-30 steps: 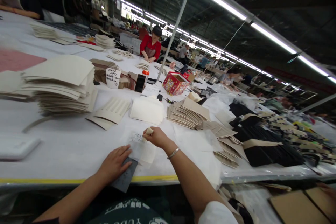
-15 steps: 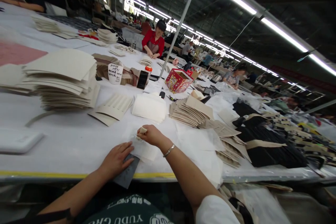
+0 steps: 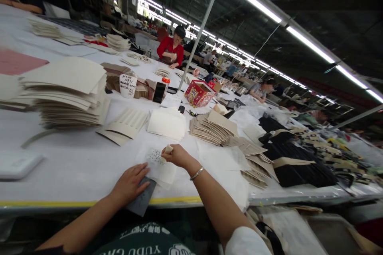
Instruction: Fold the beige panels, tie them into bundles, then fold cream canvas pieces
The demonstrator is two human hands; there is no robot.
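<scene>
My left hand (image 3: pixel 130 183) lies flat with fingers spread on a dark grey sheet (image 3: pixel 143 202) that hangs over the near table edge. On top of it lies a thin white sheet (image 3: pixel 158 167) with small printed marks. My right hand (image 3: pixel 177 154) is closed in a pinch on a small pale block (image 3: pixel 168 149) and presses it onto the white sheet. A thin bracelet circles my right wrist.
The long white table (image 3: pixel 74 163) carries stacks of beige cut pieces (image 3: pixel 64 93), a second stack (image 3: pixel 211 127), a white pad (image 3: pixel 166 123), a red box (image 3: pixel 198 93) and black material (image 3: pixel 296 163). A slanted metal pole (image 3: pixel 199 34) rises behind. A person in red (image 3: pixel 171 50) works farther along.
My right hand has shifted slightly back and forth over the white sheet with the pale block. The left hand stays pressed on the grey sheet.
</scene>
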